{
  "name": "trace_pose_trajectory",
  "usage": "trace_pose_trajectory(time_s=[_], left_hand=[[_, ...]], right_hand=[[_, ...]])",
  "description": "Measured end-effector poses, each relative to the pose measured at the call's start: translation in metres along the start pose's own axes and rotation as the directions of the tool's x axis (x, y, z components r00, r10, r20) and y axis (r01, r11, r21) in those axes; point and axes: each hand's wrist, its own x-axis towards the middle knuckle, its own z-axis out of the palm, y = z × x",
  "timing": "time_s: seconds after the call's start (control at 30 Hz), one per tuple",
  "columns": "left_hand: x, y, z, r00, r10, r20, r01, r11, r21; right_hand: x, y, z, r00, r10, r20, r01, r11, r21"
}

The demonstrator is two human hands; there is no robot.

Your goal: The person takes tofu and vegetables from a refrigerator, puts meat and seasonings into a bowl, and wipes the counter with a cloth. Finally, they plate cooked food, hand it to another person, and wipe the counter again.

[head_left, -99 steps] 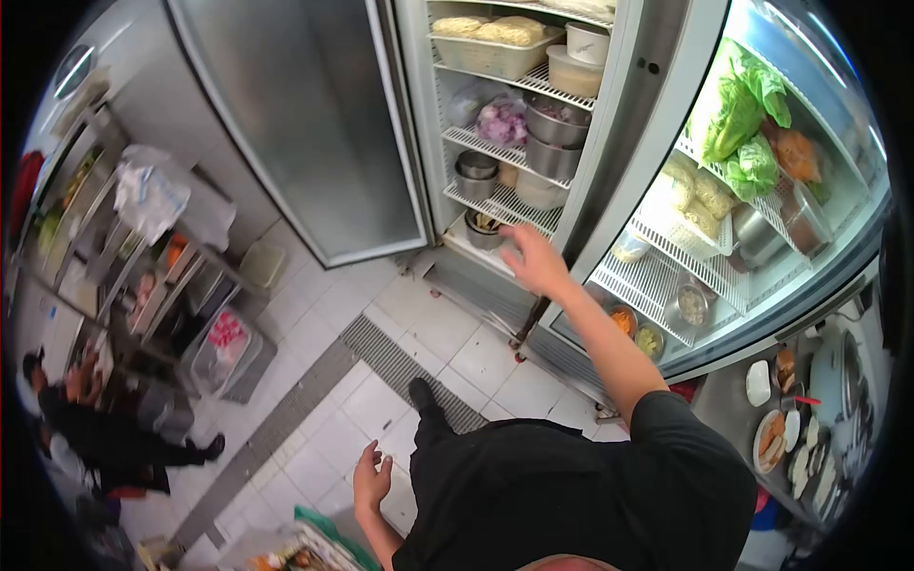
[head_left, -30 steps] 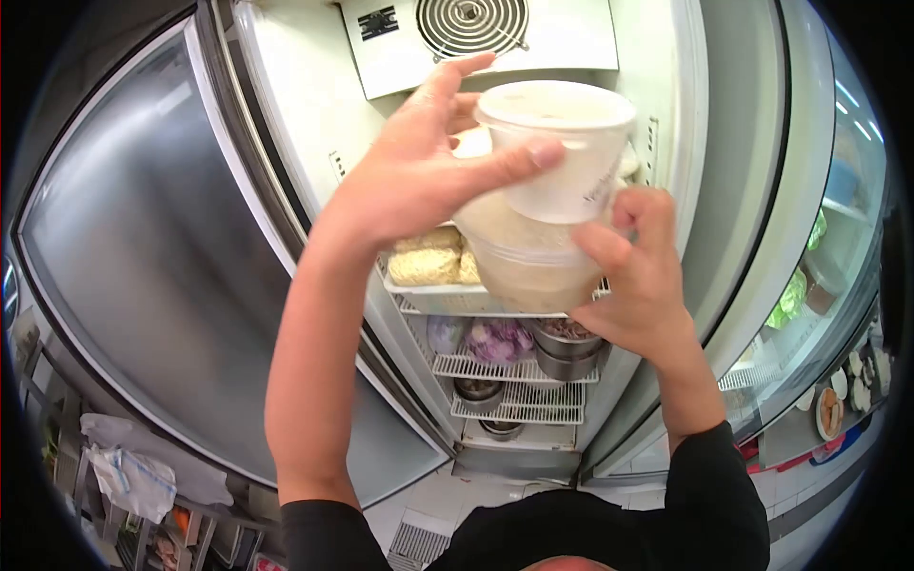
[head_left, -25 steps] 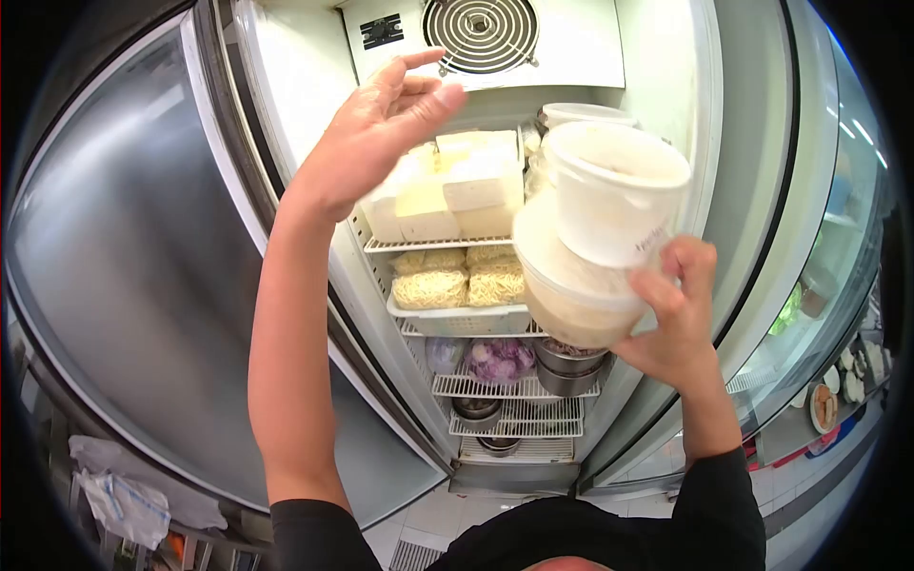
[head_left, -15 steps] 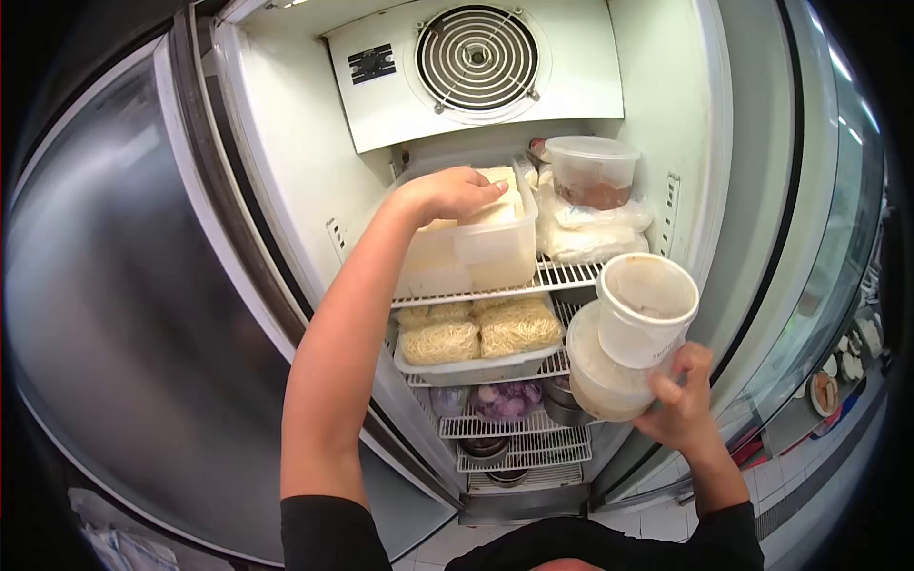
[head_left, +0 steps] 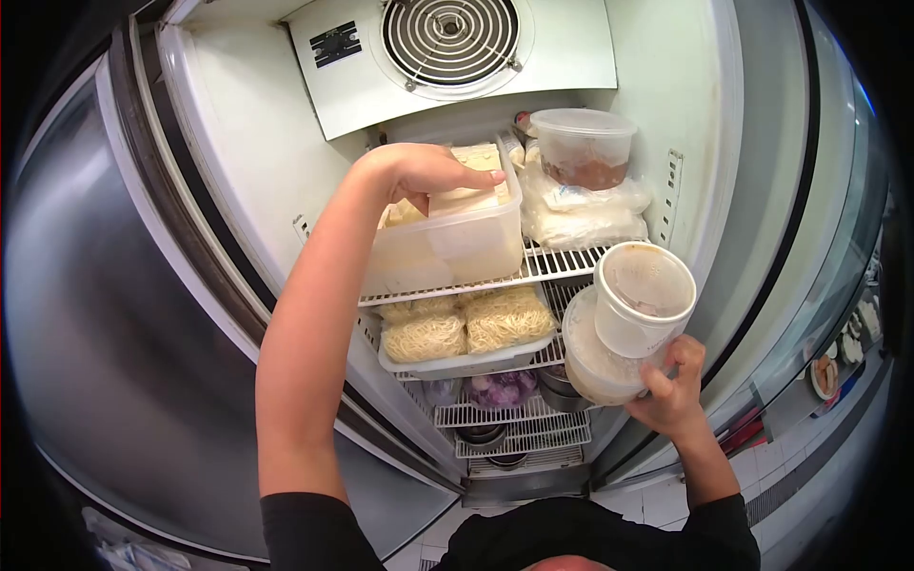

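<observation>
Lowered since the earlier frame, the left hand is reaching over pale blocks (grip hidden), while the right hand is grasping stacked tubs, best kept level.

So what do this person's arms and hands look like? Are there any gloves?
No gloves: the left hand and right hand are both bare. Plain black sleeves cover the upper arms, leaving the forearms uncovered. No watch or bracelet shows.
</observation>
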Motion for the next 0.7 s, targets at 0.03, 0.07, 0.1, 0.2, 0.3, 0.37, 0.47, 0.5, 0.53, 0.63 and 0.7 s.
trace_pose_trajectory(time_s=[0.03,0.07,0.1,0.2,0.3,0.37,0.47,0.5,0.53,0.63,0.7], left_hand=[[0.005,-0.002,0.001,0.996,-0.038,-0.083,0.041,0.998,0.046],[0.008,-0.004,0.0,0.996,-0.041,-0.084,0.045,0.998,0.047],[0.009,-0.005,-0.002,0.996,-0.022,-0.084,0.028,0.998,0.06],[0.008,-0.011,-0.007,0.997,0.059,-0.051,-0.061,0.998,-0.036],[0.001,-0.01,-0.015,0.992,0.124,0.019,-0.119,0.98,-0.157],[-0.003,-0.011,-0.013,0.988,0.157,0.002,-0.155,0.978,-0.142],[-0.023,-0.012,-0.001,0.944,0.16,-0.289,-0.159,0.987,0.027],[-0.031,-0.015,0.002,0.892,0.181,-0.414,-0.193,0.981,0.013],[-0.038,-0.019,0.003,0.89,0.178,-0.42,-0.194,0.981,0.005],[-0.057,-0.038,0.005,0.479,0.157,-0.863,-0.497,0.859,-0.119],[-0.077,-0.041,0.019,0.109,0.097,-0.989,-0.612,0.791,0.01]], right_hand=[[0.001,0.001,0.0,1.0,0.001,-0.001,-0.001,1.0,0.003],[0.002,0.001,0.0,1.0,-0.005,-0.007,0.005,1.0,0.009],[0.002,0.002,0.0,1.0,-0.01,-0.011,0.01,1.0,0.016],[0.01,0.007,-0.003,0.999,-0.035,-0.007,0.035,0.999,0.018],[0.034,0.003,-0.012,0.999,0.035,-0.002,-0.035,0.994,0.104],[0.048,0.0,-0.02,0.998,0.041,0.04,-0.046,0.991,0.125],[0.058,-0.011,-0.022,0.996,0.032,0.086,-0.046,0.984,0.172],[0.06,-0.015,-0.022,0.996,0.028,0.086,-0.044,0.981,0.191],[0.06,-0.019,-0.022,0.996,0.019,0.09,-0.036,0.981,0.19],[0.057,-0.031,-0.022,1.0,-0.012,0.019,0.008,0.979,0.201],[0.06,-0.038,-0.031,0.998,-0.043,0.041,0.036,0.988,0.151]])
